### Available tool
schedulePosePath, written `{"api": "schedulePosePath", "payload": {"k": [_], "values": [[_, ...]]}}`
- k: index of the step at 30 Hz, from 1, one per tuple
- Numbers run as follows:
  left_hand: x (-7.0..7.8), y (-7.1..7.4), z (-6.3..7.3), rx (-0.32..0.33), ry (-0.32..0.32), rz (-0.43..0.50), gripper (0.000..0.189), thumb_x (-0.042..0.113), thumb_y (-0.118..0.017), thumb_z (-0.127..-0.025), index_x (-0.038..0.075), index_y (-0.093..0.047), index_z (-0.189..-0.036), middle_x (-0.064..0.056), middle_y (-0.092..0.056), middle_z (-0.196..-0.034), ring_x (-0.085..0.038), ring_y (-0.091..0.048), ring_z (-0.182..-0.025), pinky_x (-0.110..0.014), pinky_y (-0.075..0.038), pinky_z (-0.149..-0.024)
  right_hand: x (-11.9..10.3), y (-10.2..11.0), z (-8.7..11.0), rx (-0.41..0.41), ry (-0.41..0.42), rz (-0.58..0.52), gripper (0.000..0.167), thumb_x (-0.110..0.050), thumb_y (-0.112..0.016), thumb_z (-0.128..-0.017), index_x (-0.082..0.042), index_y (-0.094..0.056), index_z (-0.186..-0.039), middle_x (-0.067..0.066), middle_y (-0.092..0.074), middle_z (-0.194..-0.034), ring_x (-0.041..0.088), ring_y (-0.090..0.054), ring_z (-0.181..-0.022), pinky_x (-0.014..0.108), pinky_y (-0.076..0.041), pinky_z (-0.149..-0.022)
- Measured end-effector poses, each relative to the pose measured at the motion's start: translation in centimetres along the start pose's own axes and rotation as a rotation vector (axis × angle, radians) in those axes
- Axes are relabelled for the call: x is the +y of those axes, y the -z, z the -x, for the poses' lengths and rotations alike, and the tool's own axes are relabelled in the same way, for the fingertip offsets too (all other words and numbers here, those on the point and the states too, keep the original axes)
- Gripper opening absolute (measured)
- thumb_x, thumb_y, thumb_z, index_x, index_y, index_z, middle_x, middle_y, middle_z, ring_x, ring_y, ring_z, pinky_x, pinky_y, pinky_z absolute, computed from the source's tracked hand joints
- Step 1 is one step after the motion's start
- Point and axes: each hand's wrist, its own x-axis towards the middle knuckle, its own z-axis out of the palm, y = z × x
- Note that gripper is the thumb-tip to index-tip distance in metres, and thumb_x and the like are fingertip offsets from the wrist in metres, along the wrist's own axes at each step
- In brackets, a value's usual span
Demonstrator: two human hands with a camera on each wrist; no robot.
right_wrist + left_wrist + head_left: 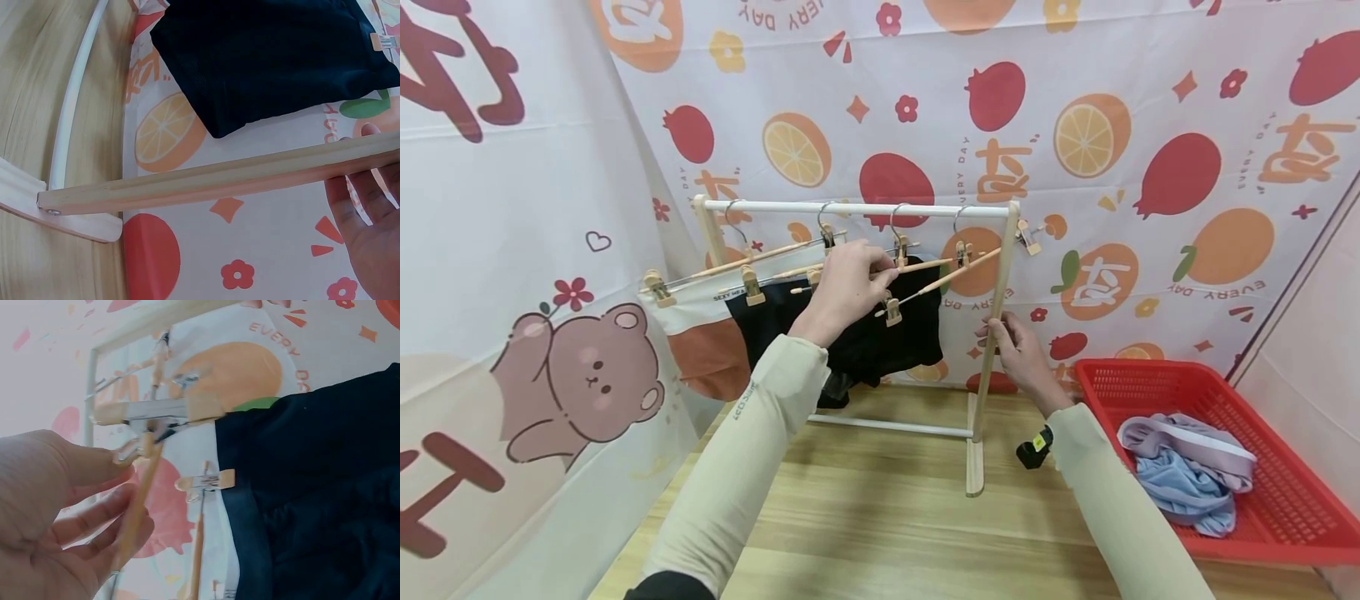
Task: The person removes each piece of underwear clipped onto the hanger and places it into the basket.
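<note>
A small wooden clothes rack (835,208) with a white top bar carries several clip hangers. My left hand (857,279) pinches one wooden clip hanger (134,519) near the middle of the row, its thumb beside a clip (159,411). Black shorts (887,333) hang behind that hand, and another clip (209,480) grips their waistband. Farther left hangs a garment with a white band and an orange-brown panel (707,354). On the right, my right hand (1022,354) holds the rack's upright post (219,178), fingers behind it. The rightmost hanger (955,275) slants without a garment visible on it.
A red plastic basket (1300,467) stands at the right, holding a lavender garment (1195,450) and a light blue one (1183,492). The rack's foot (974,467) rests on the wooden table (865,517). Fruit-printed cloth (1097,67) hangs behind.
</note>
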Motion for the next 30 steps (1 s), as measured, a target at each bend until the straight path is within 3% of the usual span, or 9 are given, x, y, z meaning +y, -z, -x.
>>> {"api": "schedulePosePath", "payload": {"k": [8,13,19,23,27,30], "values": [[-0.2,1.0,0.0,0.066,-0.011,0.088,0.018,0.012,-0.070,-0.095,0.002,-0.074,-0.110,-0.016,-0.073,-0.102,-0.030,-0.068,-0.093,-0.042,-0.057,-0.085,0.2,0.0,0.1,0.009,0.002,-0.013,0.045,-0.036,-0.040,-0.110,0.000,-0.050,-0.134,0.031,-0.061,-0.125,0.045,-0.065,-0.117,0.057,-0.051,-0.104],[-1.1,2.1,-0.1,0.141,-0.008,0.153,0.019,0.012,-0.067,-0.097,0.000,-0.073,-0.110,-0.018,-0.073,-0.101,-0.031,-0.068,-0.090,-0.043,-0.059,-0.084,0.5,-0.2,0.1,0.012,0.004,-0.014,0.046,-0.036,-0.039,-0.111,0.002,-0.050,-0.134,0.033,-0.061,-0.125,0.044,-0.065,-0.117,0.058,-0.051,-0.104],[-3.4,3.4,-0.1,0.233,0.068,0.205,0.015,0.009,-0.065,-0.096,-0.002,-0.071,-0.104,-0.019,-0.073,-0.095,-0.032,-0.070,-0.084,-0.043,-0.058,-0.077,0.3,-0.1,0.0,0.018,-0.003,-0.006,0.045,-0.041,-0.040,-0.110,-0.004,-0.052,-0.131,0.028,-0.063,-0.124,0.042,-0.066,-0.117,0.057,-0.052,-0.103],[-5.1,3.3,0.1,0.279,0.133,0.172,0.012,0.009,-0.065,-0.095,-0.002,-0.070,-0.099,-0.019,-0.073,-0.094,-0.033,-0.069,-0.084,-0.042,-0.056,-0.078,0.5,-0.1,-0.2,0.019,-0.003,0.001,0.046,-0.042,-0.040,-0.109,-0.003,-0.052,-0.131,0.027,-0.063,-0.125,0.042,-0.066,-0.118,0.057,-0.052,-0.103],[-6.4,2.9,0.5,0.264,0.212,0.124,0.016,0.014,-0.066,-0.095,-0.001,-0.068,-0.100,-0.021,-0.073,-0.097,-0.036,-0.069,-0.088,-0.046,-0.053,-0.082,0.5,-0.1,-0.2,0.023,0.005,-0.003,0.045,-0.041,-0.040,-0.110,-0.003,-0.053,-0.131,0.029,-0.062,-0.125,0.040,-0.067,-0.117,0.057,-0.053,-0.102],[-7.1,2.7,0.7,0.193,0.261,0.078,0.022,0.018,-0.069,-0.094,-0.001,-0.067,-0.105,-0.022,-0.073,-0.101,-0.037,-0.069,-0.093,-0.049,-0.052,-0.086,0.5,-0.1,-0.1,0.023,0.001,-0.007,0.044,-0.041,-0.040,-0.109,-0.005,-0.053,-0.132,0.029,-0.062,-0.126,0.040,-0.067,-0.117,0.056,-0.053,-0.103]]}}
